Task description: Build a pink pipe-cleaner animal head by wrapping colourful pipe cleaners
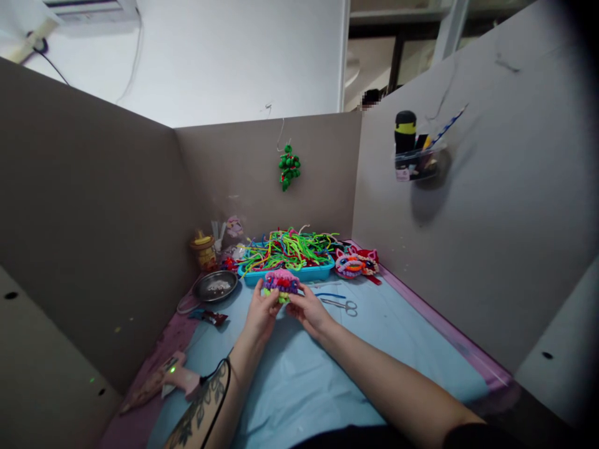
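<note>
Between my hands is a fuzzy pipe-cleaner craft piece [282, 282] in pink, purple, red, blue and yellow-green bands, raised above the table. My left hand [262, 307] grips its left side, thumb toward the front. On the right and lower edge, the fingers of my right hand [309, 309] close round it. Just behind stands a blue tray [309, 273] heaped with pipe cleaners [294, 246], mostly green and yellow. To the right of my right hand lie a pair of scissors [349, 307] and a single blue pipe cleaner [331, 295].
A pink glue gun [178, 376], its green light lit, lies at the left with a cable by my left forearm. A metal dish [215, 287] sits at the back left. Finished-looking colourful pieces [353, 263] lie right of the tray. Grey partitions [281, 212] enclose the table.
</note>
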Available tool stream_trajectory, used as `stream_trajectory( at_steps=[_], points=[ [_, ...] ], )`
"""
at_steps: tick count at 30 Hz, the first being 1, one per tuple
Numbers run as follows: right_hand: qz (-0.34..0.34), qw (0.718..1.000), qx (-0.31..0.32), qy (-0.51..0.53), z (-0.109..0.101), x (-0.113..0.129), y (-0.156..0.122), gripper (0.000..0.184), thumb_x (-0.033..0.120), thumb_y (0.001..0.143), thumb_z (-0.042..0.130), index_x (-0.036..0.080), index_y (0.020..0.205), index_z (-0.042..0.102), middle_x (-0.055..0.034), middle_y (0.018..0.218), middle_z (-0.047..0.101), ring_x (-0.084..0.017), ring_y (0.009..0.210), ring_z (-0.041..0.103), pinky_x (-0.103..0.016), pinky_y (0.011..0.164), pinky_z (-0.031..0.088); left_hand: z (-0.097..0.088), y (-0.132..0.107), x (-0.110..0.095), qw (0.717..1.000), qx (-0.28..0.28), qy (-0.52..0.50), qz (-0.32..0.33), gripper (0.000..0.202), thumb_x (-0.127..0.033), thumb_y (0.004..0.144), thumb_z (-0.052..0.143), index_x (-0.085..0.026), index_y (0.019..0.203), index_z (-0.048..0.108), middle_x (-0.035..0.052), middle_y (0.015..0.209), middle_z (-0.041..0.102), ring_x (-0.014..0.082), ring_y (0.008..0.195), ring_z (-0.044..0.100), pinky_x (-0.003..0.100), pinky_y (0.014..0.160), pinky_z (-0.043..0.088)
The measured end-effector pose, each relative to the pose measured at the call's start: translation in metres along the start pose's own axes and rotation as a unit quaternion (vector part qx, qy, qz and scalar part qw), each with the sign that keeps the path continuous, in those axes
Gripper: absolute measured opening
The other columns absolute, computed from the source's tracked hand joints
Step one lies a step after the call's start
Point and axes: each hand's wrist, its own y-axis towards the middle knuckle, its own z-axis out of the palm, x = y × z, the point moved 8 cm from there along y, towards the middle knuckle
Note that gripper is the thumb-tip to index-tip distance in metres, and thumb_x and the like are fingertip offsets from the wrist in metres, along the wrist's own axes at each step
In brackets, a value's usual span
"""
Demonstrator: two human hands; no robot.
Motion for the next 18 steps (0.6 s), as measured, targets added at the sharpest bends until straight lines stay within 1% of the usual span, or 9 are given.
stream_trajectory(
  at_steps=[2,4,6,8,9,10,12,15,18],
  points=[
    [-0.022,0.998,-0.009,-0.065,-0.004,0.005,0.000,0.050,0.034,0.065,0.071,0.021,0.106,0.047,0.0014,0.076,0.060,-0.011,0.053,0.056,-0.023,0.049,0.042,-0.001,0.000,-0.003,1.000,-0.005,0.004,0.008,0.075,-0.010,0.066,0.073,-0.023,0.127,0.033,0.0023,0.086,0.065,0.0117,0.068,0.065,0.020,0.061,0.051],
    [-0.114,0.980,-0.044,-0.159,-0.010,0.024,-0.004,0.043,0.035,0.069,0.067,0.021,0.106,0.047,0.0009,0.079,0.057,-0.012,0.060,0.056,-0.024,0.052,0.043,-0.001,-0.001,-0.005,1.000,-0.016,0.009,0.008,0.073,-0.011,0.066,0.073,-0.024,0.126,0.034,0.0026,0.089,0.066,0.0123,0.070,0.065,0.022,0.064,0.052],
    [-0.260,0.922,-0.067,-0.279,-0.006,0.052,-0.017,0.031,0.030,0.073,0.063,0.021,0.100,0.051,0.0002,0.079,0.055,-0.014,0.067,0.055,-0.027,0.060,0.045,-0.002,-0.002,-0.006,1.000,-0.024,0.010,0.000,0.069,-0.012,0.066,0.073,-0.024,0.124,0.037,0.0027,0.090,0.066,0.0123,0.070,0.065,0.023,0.065,0.052],
    [-0.384,0.835,-0.039,-0.392,0.010,0.070,-0.034,0.012,0.024,0.078,0.058,0.020,0.089,0.055,-0.0016,0.079,0.056,-0.016,0.075,0.053,-0.031,0.070,0.045,0.000,-0.003,-0.006,1.000,-0.020,0.006,-0.011,0.065,-0.013,0.067,0.073,-0.023,0.122,0.040,0.0025,0.090,0.065,0.0118,0.069,0.065,0.023,0.065,0.052],
    [-0.423,0.795,-0.016,-0.435,0.019,0.074,-0.042,0.006,0.021,0.080,0.056,0.020,0.085,0.057,-0.0027,0.079,0.057,-0.017,0.078,0.053,-0.033,0.073,0.044,0.001,-0.004,-0.005,1.000,-0.013,0.003,-0.015,0.063,-0.013,0.067,0.073,-0.023,0.120,0.041,0.0024,0.089,0.065,0.0117,0.070,0.065,0.023,0.066,0.052],
    [-0.450,0.762,0.006,-0.466,0.026,0.075,-0.048,0.005,0.020,0.081,0.054,0.020,0.083,0.059,-0.0038,0.080,0.058,-0.018,0.081,0.053,-0.034,0.075,0.044,0.003,-0.004,-0.005,1.000,-0.004,0.000,-0.017,0.062,-0.013,0.066,0.073,-0.022,0.119,0.042,0.0023,0.089,0.065,0.0118,0.070,0.065,0.023,0.066,0.052],
    [-0.479,0.718,0.026,-0.505,0.034,0.074,-0.055,0.008,0.018,0.083,0.053,0.020,0.085,0.060,-0.0055,0.083,0.059,-0.019,0.084,0.053,-0.035,0.077,0.044,0.006,-0.005,-0.004,1.000,0.010,-0.002,-0.016,0.062,-0.012,0.066,0.073,-0.022,0.118,0.043,0.0019,0.087,0.065,0.0116,0.071,0.064,0.022,0.065,0.052],
    [-0.495,0.686,0.020,-0.533,0.037,0.071,-0.057,0.011,0.017,0.084,0.053,0.020,0.089,0.062,-0.0064,0.084,0.060,-0.020,0.084,0.053,-0.036,0.077,0.044,0.008,-0.007,-0.003,1.000,0.019,-0.001,-0.015,0.064,-0.012,0.066,0.073,-0.023,0.120,0.042,0.0004,0.083,0.064,0.0099,0.066,0.063,0.019,0.060,0.051],
    [-0.504,0.672,0.012,-0.542,0.037,0.071,-0.057,0.012,0.016,0.084,0.052,0.020,0.088,0.063,-0.0060,0.082,0.059,-0.020,0.083,0.053,-0.035,0.076,0.045,0.010,-0.010,-0.003,1.000,0.022,0.000,-0.022,0.065,-0.012,0.067,0.072,-0.023,0.122,0.040,-0.0010,0.078,0.063,0.0092,0.063,0.062,0.019,0.059,0.050]
  ],
)
